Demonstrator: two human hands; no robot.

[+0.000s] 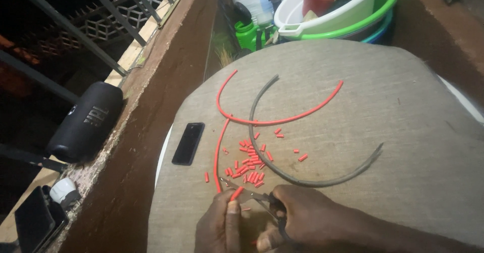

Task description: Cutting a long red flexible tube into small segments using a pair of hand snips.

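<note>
Head view: left hand (220, 225) pinches thin red plastic tubing (219, 154); right hand (302, 215) grips small metal scissors (254, 195) at the tubing's end, beside cut red pieces (250, 166).

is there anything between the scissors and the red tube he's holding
Nothing visible. The left hand pinches the red tube right by the blades of the scissors held in the right hand. The pile of cut red pieces lies just beyond, on the grey board.
</note>
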